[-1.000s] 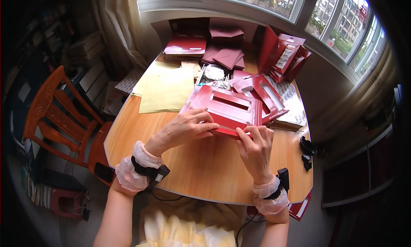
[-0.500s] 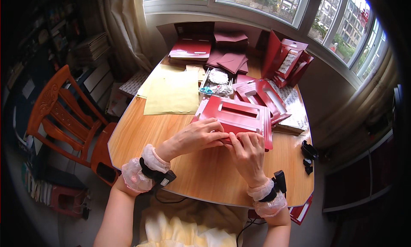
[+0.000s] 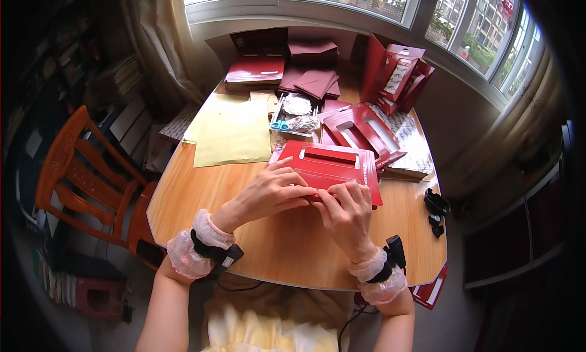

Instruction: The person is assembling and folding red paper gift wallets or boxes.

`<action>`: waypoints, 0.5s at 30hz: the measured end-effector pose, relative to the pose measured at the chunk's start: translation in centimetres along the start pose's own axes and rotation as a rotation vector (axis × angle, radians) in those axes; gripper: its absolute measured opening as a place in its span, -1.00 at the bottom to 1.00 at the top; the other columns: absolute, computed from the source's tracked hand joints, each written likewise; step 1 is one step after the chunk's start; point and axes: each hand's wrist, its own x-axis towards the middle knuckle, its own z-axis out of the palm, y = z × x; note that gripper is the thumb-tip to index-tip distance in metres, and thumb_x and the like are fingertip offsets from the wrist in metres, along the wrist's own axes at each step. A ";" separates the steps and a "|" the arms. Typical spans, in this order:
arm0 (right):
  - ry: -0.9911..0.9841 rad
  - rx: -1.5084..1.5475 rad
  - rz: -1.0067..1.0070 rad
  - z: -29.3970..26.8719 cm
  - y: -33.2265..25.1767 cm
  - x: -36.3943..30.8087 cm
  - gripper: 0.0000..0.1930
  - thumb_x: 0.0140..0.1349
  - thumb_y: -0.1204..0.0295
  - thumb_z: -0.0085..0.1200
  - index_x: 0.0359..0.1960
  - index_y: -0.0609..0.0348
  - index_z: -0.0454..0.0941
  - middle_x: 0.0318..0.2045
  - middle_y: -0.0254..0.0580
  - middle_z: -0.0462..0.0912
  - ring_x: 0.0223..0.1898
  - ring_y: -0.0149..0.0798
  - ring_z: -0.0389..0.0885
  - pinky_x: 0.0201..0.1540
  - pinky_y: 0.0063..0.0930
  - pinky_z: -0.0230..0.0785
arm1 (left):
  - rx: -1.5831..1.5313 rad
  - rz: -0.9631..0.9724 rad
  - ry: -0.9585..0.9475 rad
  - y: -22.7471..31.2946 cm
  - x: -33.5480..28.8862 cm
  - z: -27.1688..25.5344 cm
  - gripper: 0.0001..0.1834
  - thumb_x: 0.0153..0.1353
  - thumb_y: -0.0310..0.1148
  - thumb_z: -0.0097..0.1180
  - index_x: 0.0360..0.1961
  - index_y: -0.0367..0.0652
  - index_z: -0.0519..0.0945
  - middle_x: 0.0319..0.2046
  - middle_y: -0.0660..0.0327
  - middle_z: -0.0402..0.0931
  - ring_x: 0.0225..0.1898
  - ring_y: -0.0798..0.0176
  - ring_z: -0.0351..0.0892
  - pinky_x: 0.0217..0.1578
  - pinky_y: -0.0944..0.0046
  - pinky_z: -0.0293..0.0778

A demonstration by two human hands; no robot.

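Note:
A red cardboard box (image 3: 329, 172) with a long window cut in its face lies on the wooden table before me, its near edge toward me. My left hand (image 3: 267, 192) reaches in from the left, thumb and fingertips pinched on that near edge. Close beside it, my right hand (image 3: 347, 213) has its bent fingers and thumb on the same edge, so both sets of fingertips nearly meet. The fingers hide part of the edge. Pink frilled cuffs and black straps with small devices sit on both wrists.
Yellow sheets (image 3: 235, 138) lie left of a tray holding teal scissors (image 3: 279, 125) and white bundles. More windowed red boxes (image 3: 372, 135) overlap behind. Dark red card pieces (image 3: 314, 80) and a red stack (image 3: 255, 70) stand farther back. Small black items (image 3: 436, 201) lie right; a wooden chair (image 3: 91, 181) stands left.
The whole view has shifted slightly. Both hands stay at the box's near edge; the left hand's fingers have spread a little over its left side.

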 end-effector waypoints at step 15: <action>0.000 -0.032 -0.003 -0.2 0.2 -0.2 -0.75 0.07 0.30 0.40 -0.27 0.13 0.70 -0.35 -0.34 0.57 -0.21 -0.22 0.56 0.00 -0.19 0.32 | 0.044 -0.100 -0.048 0.3 0.1 -0.4 -0.62 0.11 -0.19 0.49 -0.03 0.00 0.78 -0.27 0.33 0.66 -0.15 0.20 0.64 0.38 -0.21 0.37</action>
